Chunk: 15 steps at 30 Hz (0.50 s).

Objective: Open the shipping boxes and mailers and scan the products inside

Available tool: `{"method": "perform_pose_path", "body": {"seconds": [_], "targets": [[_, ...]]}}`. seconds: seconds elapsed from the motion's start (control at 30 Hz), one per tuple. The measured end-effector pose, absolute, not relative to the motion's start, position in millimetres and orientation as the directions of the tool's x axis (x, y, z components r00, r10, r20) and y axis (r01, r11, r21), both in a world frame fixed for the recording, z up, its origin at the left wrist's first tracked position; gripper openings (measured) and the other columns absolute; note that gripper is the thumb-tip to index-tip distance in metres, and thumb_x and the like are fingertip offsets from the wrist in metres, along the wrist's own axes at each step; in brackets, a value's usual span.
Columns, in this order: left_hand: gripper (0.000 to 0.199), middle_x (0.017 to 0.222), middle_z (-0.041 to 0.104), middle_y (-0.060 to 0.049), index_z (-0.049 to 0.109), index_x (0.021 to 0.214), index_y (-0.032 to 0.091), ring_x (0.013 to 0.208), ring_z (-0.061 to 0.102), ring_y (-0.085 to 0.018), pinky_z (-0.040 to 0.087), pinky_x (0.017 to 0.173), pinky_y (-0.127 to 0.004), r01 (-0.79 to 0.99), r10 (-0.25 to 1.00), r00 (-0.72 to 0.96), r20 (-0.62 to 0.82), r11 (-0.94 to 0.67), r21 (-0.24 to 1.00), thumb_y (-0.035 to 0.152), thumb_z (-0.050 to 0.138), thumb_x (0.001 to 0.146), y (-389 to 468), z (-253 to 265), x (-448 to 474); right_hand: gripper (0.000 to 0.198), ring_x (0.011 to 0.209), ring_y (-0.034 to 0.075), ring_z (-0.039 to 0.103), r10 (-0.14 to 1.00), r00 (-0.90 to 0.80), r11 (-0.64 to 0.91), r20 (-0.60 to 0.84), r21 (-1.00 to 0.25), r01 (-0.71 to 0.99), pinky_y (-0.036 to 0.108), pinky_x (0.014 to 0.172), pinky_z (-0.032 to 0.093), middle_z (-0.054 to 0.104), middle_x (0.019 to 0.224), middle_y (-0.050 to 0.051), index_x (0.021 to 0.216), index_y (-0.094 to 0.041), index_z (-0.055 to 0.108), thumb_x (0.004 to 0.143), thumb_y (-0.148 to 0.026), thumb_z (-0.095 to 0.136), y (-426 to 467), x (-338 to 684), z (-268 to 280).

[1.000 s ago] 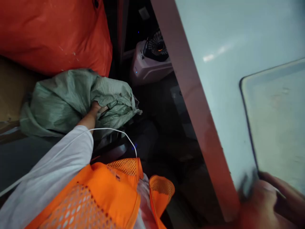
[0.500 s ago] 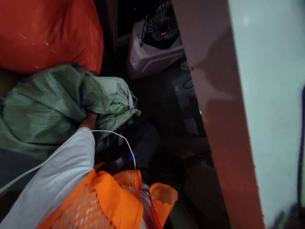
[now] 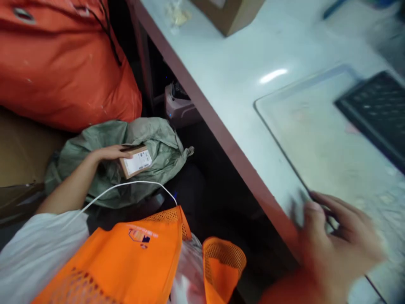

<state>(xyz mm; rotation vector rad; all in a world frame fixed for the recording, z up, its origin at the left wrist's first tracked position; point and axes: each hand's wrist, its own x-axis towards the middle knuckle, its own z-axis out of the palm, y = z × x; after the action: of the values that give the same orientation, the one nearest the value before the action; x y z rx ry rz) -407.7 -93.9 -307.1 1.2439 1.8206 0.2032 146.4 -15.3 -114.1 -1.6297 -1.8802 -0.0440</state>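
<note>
My left hand [image 3: 115, 153] grips a small brown cardboard box [image 3: 138, 162] with a white printed label, its fingers over the box's near-left end. The box is at the mouth of a crumpled grey-green woven sack [image 3: 158, 131], whose cloth lies around it. My right hand [image 3: 341, 236] is over the front edge of the white desk [image 3: 234, 80], above the rim of a clear desk mat [image 3: 303, 139]. Motion blurs it; the fingers are curled toward the thumb, and what lies between them cannot be made out.
A large orange bag [image 3: 69, 71] stands behind the sack, beside a big cardboard box [image 3: 28, 147]. On the desk are a black keyboard [image 3: 376, 114] and another carton [image 3: 234, 17]. A white cable [image 3: 126, 183] crosses before my orange vest [image 3: 142, 261]. Below the desk is a pale appliance [image 3: 179, 112].
My left hand, earlier inside the sack, is now out in view with the labelled box. The view has swung toward the desk, and my right hand has come into sight.
</note>
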Motion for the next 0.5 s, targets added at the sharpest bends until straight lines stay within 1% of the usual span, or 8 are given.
{"method": "perform_pose_path", "body": {"seconds": [0.07, 0.13, 0.23, 0.3, 0.37, 0.4, 0.43, 0.5], "targets": [[0.088, 0.104, 0.078, -0.006, 0.064, 0.134, 0.012, 0.088, 0.067, -0.019, 0.054, 0.072, -0.027, 0.600, 0.730, -0.009, -0.684, 0.551, 0.580, 0.074, 0.069, 0.072, -104, -249, -408, 0.037, 0.098, 0.029, 0.070, 0.858, 0.000, 0.269, 0.513, -0.450, 0.851, 0.043, 0.088, 0.055, 0.074, 0.101, 0.017, 0.097, -0.011, 0.078, 0.087, -0.043, 0.063, -19, 150, -109], [0.104, 0.115, 0.076, -0.007, 0.059, 0.141, 0.019, 0.099, 0.068, -0.024, 0.055, 0.079, -0.032, 0.527, 0.686, 0.019, -0.728, 0.611, 0.590, 0.083, 0.068, 0.061, -117, -188, -400, 0.036, 0.100, 0.027, 0.069, 0.850, 0.003, 0.306, 0.527, -0.499, 0.811, 0.040, 0.088, 0.055, 0.074, 0.106, 0.016, 0.099, -0.012, 0.077, 0.088, -0.043, 0.063, -27, 163, -101], [0.109, 0.126, 0.072, -0.006, 0.053, 0.148, 0.030, 0.107, 0.067, -0.032, 0.055, 0.088, -0.042, 0.433, 0.772, -0.006, -0.636, 0.575, 0.694, 0.082, 0.072, 0.053, -133, -104, -374, 0.035, 0.094, 0.023, 0.068, 0.782, 0.003, 0.342, 0.623, -0.434, 0.833, 0.038, 0.092, 0.053, 0.073, 0.109, 0.015, 0.103, -0.012, 0.076, 0.090, -0.042, 0.063, -40, 206, -82], [0.106, 0.134, 0.069, -0.002, 0.049, 0.149, 0.040, 0.115, 0.065, -0.036, 0.052, 0.092, -0.049, 0.355, 0.868, -0.014, -0.497, 0.469, 0.809, 0.078, 0.075, 0.053, -132, -64, -347, 0.037, 0.091, 0.022, 0.067, 0.734, 0.053, 0.290, 0.678, -0.383, 0.877, 0.038, 0.093, 0.051, 0.073, 0.109, 0.015, 0.104, -0.012, 0.076, 0.090, -0.043, 0.062, -49, 246, -69], [0.100, 0.136, 0.067, 0.005, 0.050, 0.145, 0.050, 0.121, 0.062, -0.038, 0.051, 0.095, -0.051, 0.339, 0.960, -0.006, -0.279, 0.264, 0.903, 0.077, 0.077, 0.052, -114, -41, -313, 0.040, 0.092, 0.023, 0.066, 0.723, 0.139, 0.196, 0.676, -0.393, 0.898, 0.038, 0.090, 0.052, 0.072, 0.108, 0.015, 0.103, -0.012, 0.075, 0.090, -0.046, 0.059, -56, 290, -62], [0.097, 0.139, 0.065, 0.009, 0.050, 0.143, 0.055, 0.124, 0.061, -0.037, 0.050, 0.098, -0.051, 0.365, 0.989, 0.005, -0.148, 0.136, 0.921, 0.077, 0.077, 0.053, -98, -35, -292, 0.043, 0.094, 0.024, 0.065, 0.720, 0.192, 0.140, 0.667, -0.411, 0.901, 0.039, 0.090, 0.052, 0.071, 0.108, 0.015, 0.105, -0.012, 0.074, 0.090, -0.048, 0.057, -59, 312, -61], [0.093, 0.142, 0.061, 0.012, 0.048, 0.142, 0.058, 0.129, 0.058, -0.036, 0.049, 0.102, -0.050, 0.410, 1.000, 0.020, -0.011, 0.002, 0.912, 0.076, 0.077, 0.055, -77, -31, -268, 0.046, 0.097, 0.026, 0.064, 0.708, 0.250, 0.081, 0.661, -0.427, 0.900, 0.041, 0.090, 0.052, 0.070, 0.109, 0.016, 0.106, -0.011, 0.073, 0.089, -0.049, 0.055, -60, 334, -62], [0.088, 0.152, 0.051, 0.015, 0.043, 0.145, 0.059, 0.137, 0.052, -0.033, 0.043, 0.113, -0.048, 0.516, 0.968, 0.074, 0.238, -0.242, 0.822, 0.073, 0.075, 0.063, -31, -27, -207, 0.053, 0.104, 0.030, 0.062, 0.660, 0.359, -0.051, 0.661, -0.437, 0.898, 0.047, 0.096, 0.049, 0.069, 0.111, 0.020, 0.113, -0.007, 0.070, 0.087, -0.049, 0.052, -61, 371, -69]]}}
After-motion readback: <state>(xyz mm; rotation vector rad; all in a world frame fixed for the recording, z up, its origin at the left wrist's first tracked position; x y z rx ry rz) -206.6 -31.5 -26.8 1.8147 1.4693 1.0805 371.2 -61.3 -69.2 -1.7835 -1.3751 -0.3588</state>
